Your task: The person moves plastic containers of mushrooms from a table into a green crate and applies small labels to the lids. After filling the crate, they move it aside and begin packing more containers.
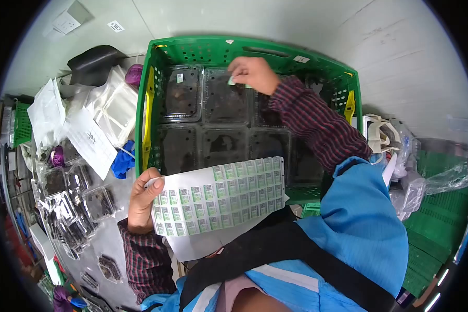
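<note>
My left hand (143, 200) grips the edge of a sheet of labels (218, 195), white with rows of small green printed stickers; part of its upper row is bare. A small green label (231, 81) sits pinched in the fingers of my right hand (250, 72), over the top middle clear plastic clamshell box (226, 101). Several such boxes with dark contents fill a green crate (144, 130). On the top left box (182, 101) a label (180, 78) is stuck. The sheet covers part of the crate's near side.
Left of the crate, papers (91, 138), a blue cloth-like item (123, 160) and several clear plastic boxes (73, 208) lie on a grey table (117, 249). On the right are clear plastic bags (408, 187) and green crates (431, 234). A wall (400, 62) stands behind.
</note>
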Motion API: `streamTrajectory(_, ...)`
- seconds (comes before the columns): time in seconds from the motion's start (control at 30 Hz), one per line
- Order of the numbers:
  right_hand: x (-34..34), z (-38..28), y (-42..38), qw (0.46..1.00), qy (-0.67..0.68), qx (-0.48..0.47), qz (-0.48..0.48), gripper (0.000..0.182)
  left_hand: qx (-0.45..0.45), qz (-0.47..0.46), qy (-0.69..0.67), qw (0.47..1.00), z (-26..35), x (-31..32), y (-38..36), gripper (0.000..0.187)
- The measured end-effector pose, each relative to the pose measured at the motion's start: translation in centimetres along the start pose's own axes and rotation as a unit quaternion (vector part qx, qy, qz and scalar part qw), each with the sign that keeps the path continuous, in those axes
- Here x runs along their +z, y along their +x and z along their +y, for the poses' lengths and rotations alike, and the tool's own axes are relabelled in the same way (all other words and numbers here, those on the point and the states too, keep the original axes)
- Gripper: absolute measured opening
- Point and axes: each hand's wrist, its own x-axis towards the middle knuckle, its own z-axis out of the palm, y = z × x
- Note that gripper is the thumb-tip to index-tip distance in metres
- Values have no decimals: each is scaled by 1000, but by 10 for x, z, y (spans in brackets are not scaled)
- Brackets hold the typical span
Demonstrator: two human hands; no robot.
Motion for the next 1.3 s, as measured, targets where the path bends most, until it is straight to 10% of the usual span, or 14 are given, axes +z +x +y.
streamTrajectory(0.17,31,4,10,881,-448,-151,0,21,-5,-5,17,1000,-4,0,-5,14)
streamTrajectory(0.3,-18,3,-5,915,-350,-144,137,30,6,-4,7,1000,-5,1,-10,15)
streamTrajectory(0.4,-71,6,-24,993,-67,89,-32,41,11,10,-15,1000,-9,3,-11,17)
streamTrajectory(0.67,-51,19,-44,894,-434,-17,-110,50,-13,-1,-2,1000,-16,10,1,17)
streamTrajectory(0.83,-105,29,-67,887,-457,-58,39,53,-14,4,3,1000,-19,18,5,15)
streamTrajectory(0.9,-153,30,-81,962,-237,101,-89,53,-12,28,23,999,-21,24,5,17)
streamTrajectory(0.97,-178,28,-101,955,-268,78,-99,51,-6,3,15,1000,-27,20,8,17)
streamTrajectory(1.03,-191,11,-111,906,-293,270,-146,53,-5,-10,9,1000,-28,20,7,17)
streamTrajectory(1.3,-181,75,-117,929,-310,120,-163,58,-23,-1,52,998,-28,33,14,16)
